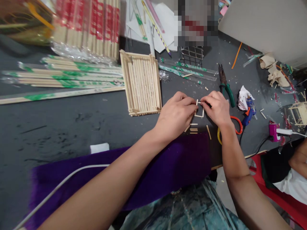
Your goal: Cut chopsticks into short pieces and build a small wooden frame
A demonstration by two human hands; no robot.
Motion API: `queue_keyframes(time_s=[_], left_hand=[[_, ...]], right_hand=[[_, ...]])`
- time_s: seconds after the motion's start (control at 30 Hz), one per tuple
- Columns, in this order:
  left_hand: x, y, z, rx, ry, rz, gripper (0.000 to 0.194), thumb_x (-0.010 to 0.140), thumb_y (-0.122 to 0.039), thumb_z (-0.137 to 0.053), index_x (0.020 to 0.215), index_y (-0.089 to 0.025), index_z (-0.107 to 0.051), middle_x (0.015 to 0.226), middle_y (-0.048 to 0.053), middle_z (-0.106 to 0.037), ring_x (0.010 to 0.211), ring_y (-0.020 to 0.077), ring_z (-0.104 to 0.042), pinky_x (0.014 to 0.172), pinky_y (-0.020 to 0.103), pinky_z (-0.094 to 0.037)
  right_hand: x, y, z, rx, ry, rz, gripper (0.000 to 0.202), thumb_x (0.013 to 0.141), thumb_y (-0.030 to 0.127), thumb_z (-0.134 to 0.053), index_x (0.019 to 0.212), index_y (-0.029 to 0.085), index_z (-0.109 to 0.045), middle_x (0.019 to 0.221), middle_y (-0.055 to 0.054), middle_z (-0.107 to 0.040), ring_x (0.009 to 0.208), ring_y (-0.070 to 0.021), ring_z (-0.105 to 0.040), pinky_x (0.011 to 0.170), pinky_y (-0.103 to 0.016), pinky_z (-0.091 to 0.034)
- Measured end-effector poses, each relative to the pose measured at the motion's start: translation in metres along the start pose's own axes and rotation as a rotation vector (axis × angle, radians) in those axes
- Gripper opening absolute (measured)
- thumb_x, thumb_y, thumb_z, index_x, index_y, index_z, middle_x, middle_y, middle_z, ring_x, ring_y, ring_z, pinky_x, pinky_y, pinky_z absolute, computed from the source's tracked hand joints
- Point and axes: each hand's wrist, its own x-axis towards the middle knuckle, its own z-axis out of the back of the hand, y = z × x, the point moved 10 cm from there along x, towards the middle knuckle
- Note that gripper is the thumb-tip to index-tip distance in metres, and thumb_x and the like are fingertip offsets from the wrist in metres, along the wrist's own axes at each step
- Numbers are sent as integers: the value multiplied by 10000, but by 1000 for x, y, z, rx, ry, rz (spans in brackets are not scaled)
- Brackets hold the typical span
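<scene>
A small square outline of short wooden sticks [199, 116] lies on the dark table between my hands. My left hand [177, 112] is closed, its thumb and fingertips pinching the left side of this outline. My right hand [216, 108] pinches a short stick [199, 102] at the outline's upper edge. How firmly each stick is gripped is partly hidden by the fingers. Just below, several loose cut sticks [193, 130] lie on the table, with another stick [208, 132] to their right. Left of my hands stands a shallow tray made of chopsticks [144, 83].
Wrapped chopsticks [79, 76] and a red-labelled pack [86, 28] fill the upper left. Pliers [224, 84], scissors [237, 125] and a blue glue gun [249, 111] lie on the right. Purple cloth [163, 172] covers the near edge. Another person's arm [298, 156] is at lower right.
</scene>
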Motion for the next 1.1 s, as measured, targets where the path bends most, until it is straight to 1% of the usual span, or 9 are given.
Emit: queue_keyframes(time_s=[0.2, 0.47, 0.73, 1.1], left_hand=[[-1, -1, -4, 7, 27, -15, 268, 994, -187, -505, 966, -166, -771, 985, 100, -744, 956, 264, -547, 828, 409, -526], [-2, 0, -9, 1, 48, -22, 269, 993, -180, -504, 973, -157, -771, 976, 103, -741, 941, 263, -538, 812, 405, -525], [-3, 2, -11, -49, 63, 4, 272, 983, -184, -511, 963, -176, -783, 971, 109, -739, 952, 266, -550, 821, 424, -534], [-3, 0, -12, -37, 79, -8, 273, 982, -176, -508, 942, -171, -778, 992, 112, -742, 957, 268, -545, 820, 419, -535]], right_hand=[[1, 0, -3, -6, 17, 0, 188, 1000, 261, -571, 921, 229, -738, 935, -71, -641, 972, -243, -553, 742, -354, -412], [1, -5, -4, 44, 2, -52, 199, 1005, 264, -560, 912, 237, -734, 914, -60, -646, 961, -232, -565, 756, -349, -410], [1, -8, -7, 74, 12, -76, 179, 995, 253, -573, 912, 242, -731, 910, -51, -653, 963, -224, -576, 779, -341, -417], [2, -9, -4, 116, 3, -120, 182, 997, 245, -568, 904, 241, -725, 906, -46, -659, 949, -212, -590, 791, -325, -430]])
